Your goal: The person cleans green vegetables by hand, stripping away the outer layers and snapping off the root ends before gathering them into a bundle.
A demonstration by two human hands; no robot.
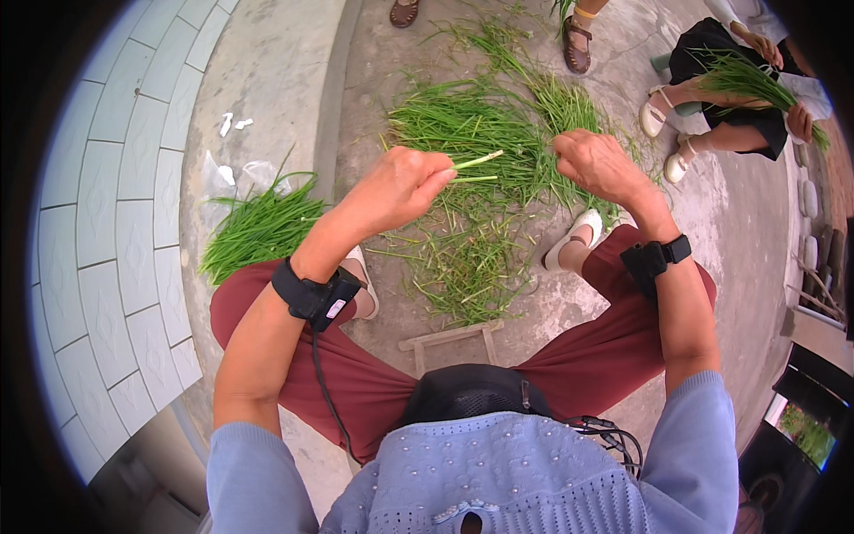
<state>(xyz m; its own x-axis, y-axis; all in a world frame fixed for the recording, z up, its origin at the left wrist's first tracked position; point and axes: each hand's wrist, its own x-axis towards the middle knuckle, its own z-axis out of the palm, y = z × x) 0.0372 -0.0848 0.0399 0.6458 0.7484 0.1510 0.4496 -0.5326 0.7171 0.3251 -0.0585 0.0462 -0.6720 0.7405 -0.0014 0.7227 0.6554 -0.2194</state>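
Note:
My left hand is closed on a few thin green stalks with pale ends that point to the right. To its right, my right hand is held over the edge of the green heap with its fingers curled; whether anything is between them cannot be told. Beneath both hands a large heap of long green stalks, like garlic chives, lies on the concrete. Nearer my feet is a looser pile of short trimmings. A neat bundle of green leaves rests on the raised ledge at left, beside my knee.
Thin clear plastic bags and white scraps lie on the concrete ledge. A wooden frame is between my legs. At upper right a seated person holds a green bunch; another person's brown shoes are at the top.

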